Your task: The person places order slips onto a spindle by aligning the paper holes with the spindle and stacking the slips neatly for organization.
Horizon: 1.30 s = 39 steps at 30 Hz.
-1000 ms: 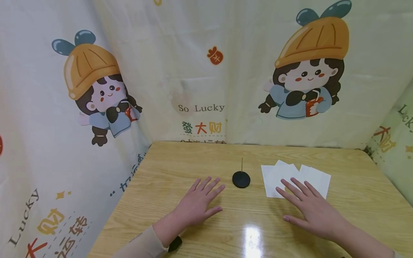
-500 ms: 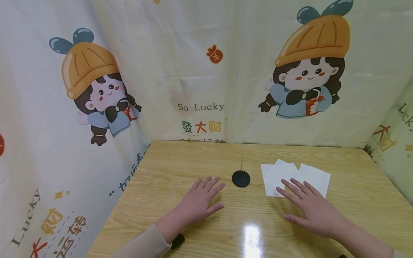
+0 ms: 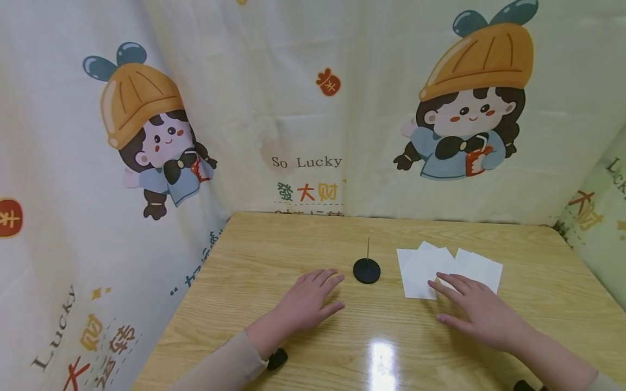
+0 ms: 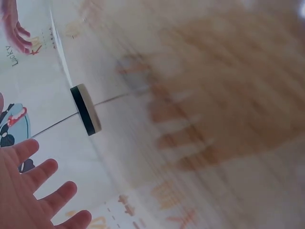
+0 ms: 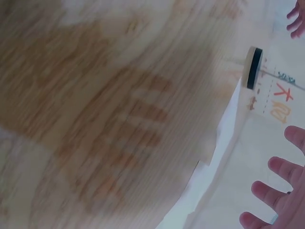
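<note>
A round black base (image 3: pixel 367 271) with a thin upright rod (image 3: pixel 368 247) stands near the middle of the table. Just left of it and nearer the viewer, my left hand (image 3: pixel 308 304) hovers with fingers spread loosely and nothing in it. Several white paper sheets (image 3: pixel 420 271) lie overlapping to the right of the base. My right hand (image 3: pixel 481 315) is held above the table at the near side of the sheets, its fingers relaxed and holding nothing; it hides part of their lower edge. In the left wrist view, the fingers (image 4: pixel 40 174) are apart from the black base (image 4: pixel 86 109).
The wooden table (image 3: pixel 274 244) has a glossy top with a bright reflection near the front. A printed curtain (image 3: pixel 244 108) hangs behind it and along both sides. Black wrist straps (image 3: pixel 277 359) show under the forearms.
Both hands have shifted slightly to the right, and their fingers have become a little less spread. The base and the paper sheets have stayed in place.
</note>
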{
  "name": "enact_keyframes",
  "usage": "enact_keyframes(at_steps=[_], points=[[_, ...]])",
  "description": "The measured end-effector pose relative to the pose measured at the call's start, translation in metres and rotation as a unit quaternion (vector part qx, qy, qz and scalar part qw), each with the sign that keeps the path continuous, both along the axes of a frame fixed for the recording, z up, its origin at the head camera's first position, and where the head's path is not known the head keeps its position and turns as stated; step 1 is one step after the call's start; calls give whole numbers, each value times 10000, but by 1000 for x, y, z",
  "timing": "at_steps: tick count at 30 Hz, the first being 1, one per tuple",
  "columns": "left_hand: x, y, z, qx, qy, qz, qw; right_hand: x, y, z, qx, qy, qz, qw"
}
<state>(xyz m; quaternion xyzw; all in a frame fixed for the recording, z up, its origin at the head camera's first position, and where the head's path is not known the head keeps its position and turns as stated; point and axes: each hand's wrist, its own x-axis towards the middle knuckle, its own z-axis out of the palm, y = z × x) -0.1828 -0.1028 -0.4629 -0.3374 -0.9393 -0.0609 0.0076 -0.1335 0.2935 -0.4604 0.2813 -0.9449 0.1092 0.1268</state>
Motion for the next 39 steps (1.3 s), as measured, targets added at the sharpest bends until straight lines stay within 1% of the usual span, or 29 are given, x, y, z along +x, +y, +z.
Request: enact_keyframes(at_steps=[9,15,18,22,31,39], points=[[-8,11,-5,71,-311,142,9994,-7,12,-5,-7,-243,-251,9994],[-13,16,-9,37,-273,165,9995,-12,19,-7,106,-490,-495,9975],[-16,18,-12,-3,-258,199,9995,-15,22,-7,224,-547,-545,9968],[-21,21,-15,-56,-252,246,9994,-21,26,-6,248,-678,-603,9956],[-29,32,-12,-89,-332,316,9989,-37,36,-9,280,-795,-758,9936],[-33,35,-13,-102,-373,424,9984,-43,37,-7,279,-873,-785,9927]])
